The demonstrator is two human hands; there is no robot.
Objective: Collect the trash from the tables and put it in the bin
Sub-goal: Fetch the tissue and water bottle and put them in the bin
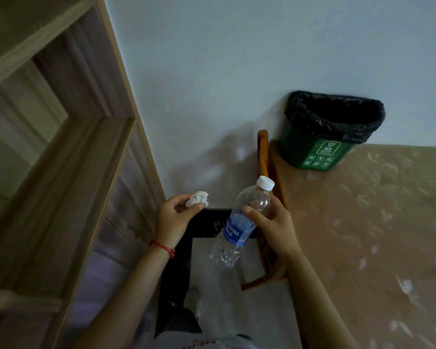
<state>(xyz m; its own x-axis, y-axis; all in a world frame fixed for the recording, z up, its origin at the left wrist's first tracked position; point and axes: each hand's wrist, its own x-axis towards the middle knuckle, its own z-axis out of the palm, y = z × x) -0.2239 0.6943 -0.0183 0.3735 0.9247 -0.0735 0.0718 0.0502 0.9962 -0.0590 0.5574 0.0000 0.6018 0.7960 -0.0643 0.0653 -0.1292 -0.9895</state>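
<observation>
left hand (pixel 173 217): raised in front of the body, its grip pinched on a crumpled white tissue (pixel 198 199) between thumb and fingertips; a red string bracelet (pixel 162 247) circles the wrist.
right hand (pixel 271 222): its grip wrapped round the upper part of a clear plastic bottle (pixel 239 226), thumb across the near side, fingers behind.
bottle: tilted, its white cap (pixel 265 182) pointing up and to the right, its base hanging lower left; a blue label bands the middle; it looks empty.
tissue: held in the air, well apart from the bin and to the left of the bottle.
bin (pixel 320 149): green, with white symbols on its front, lined with a black bag (pixel 337 117) folded over the rim; it stands on the far corner of the tabletop (pixel 368 222), against the pale wall (pixel 237 59).
tabletop: covered with a brownish patterned sheet, to the right of the hands.
chair (pixel 263 157): a wooden frame stands between the hands and the tabletop edge.
wooden shelving (pixel 61 137): fills the left side.
floor (pixel 212 285): pale tile with a dark border, below the hands.
</observation>
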